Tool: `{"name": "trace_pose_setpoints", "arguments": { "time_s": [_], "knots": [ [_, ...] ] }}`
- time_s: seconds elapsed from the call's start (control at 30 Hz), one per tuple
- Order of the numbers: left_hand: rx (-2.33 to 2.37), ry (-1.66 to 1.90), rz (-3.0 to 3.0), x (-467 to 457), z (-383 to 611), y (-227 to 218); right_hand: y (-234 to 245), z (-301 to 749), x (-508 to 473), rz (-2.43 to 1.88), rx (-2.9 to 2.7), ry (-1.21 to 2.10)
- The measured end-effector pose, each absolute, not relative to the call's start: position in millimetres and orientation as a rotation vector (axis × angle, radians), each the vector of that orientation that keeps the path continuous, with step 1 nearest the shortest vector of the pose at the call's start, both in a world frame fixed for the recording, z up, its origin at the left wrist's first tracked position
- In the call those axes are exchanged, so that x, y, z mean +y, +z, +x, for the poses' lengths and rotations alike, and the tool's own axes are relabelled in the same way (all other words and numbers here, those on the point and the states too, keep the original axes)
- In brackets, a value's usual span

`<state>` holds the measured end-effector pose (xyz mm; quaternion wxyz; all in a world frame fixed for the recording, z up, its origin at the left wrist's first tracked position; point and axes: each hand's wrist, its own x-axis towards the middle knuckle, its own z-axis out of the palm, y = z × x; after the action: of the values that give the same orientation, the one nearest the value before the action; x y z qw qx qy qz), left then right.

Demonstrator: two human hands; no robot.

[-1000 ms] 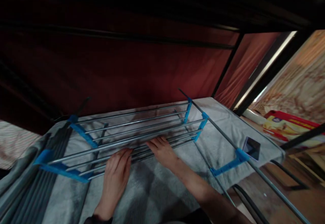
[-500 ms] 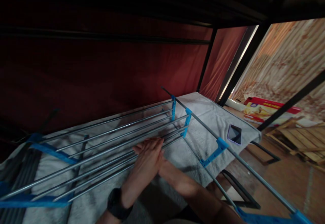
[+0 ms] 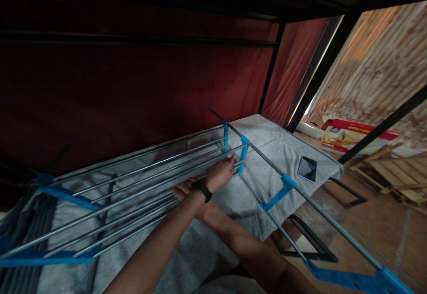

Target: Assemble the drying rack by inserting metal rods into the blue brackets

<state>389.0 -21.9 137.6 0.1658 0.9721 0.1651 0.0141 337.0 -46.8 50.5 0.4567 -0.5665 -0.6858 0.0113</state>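
A drying rack with grey metal rods (image 3: 140, 189) and blue plastic brackets (image 3: 244, 154) lies across a grey blanket (image 3: 267, 140). My forearms cross over it. My left hand (image 3: 220, 171), with a dark watch (image 3: 203, 190) on its wrist, reaches to the right and is closed around the lower rods near a blue bracket. Beneath the left wrist, my right hand (image 3: 182, 190) points left and is closed on the same group of rods farther along. The left wrist hides part of the right hand, and its fingertips are only partly visible.
A phone (image 3: 307, 168) lies on the blanket's right side. Black metal posts (image 3: 320, 74) frame the bed, with a dark red cloth (image 3: 150, 94) behind. On the floor at right are a red and yellow box (image 3: 356, 138) and a wooden crate (image 3: 396, 174).
My left hand has slid right along the rods toward the blue bracket, away from my right hand, which stays near the rods' middle. The view has shifted slightly.
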Motion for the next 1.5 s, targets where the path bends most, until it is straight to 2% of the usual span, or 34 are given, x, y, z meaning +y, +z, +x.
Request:
{"name": "trace_pose_setpoints", "arguments": {
  "time_s": [0.13,0.4,0.57,0.77,1.0,1.17,1.5],
  "knots": [
    [0.458,0.088,2.705,-31,418,134,37,339,-45,-1.501,-1.877,-0.07],
    [0.531,0.097,2.656,-29,436,129,26,334,-55,-1.54,-1.809,-0.241],
    [0.571,0.054,2.69,-34,434,136,-7,342,-89,-1.523,-1.849,-0.391],
    [0.613,-0.007,2.779,-39,433,141,-40,397,-135,-1.7,-1.321,-0.223],
    [0.572,0.076,2.798,-41,434,136,7,492,-136,-1.7,-0.703,-0.285],
    [0.586,0.051,2.808,-39,434,139,30,522,-116,-1.653,-0.785,-0.177],
    [0.589,0.0,2.828,-34,434,140,29,525,-107,-1.635,-0.75,-0.08]
  ]
}}
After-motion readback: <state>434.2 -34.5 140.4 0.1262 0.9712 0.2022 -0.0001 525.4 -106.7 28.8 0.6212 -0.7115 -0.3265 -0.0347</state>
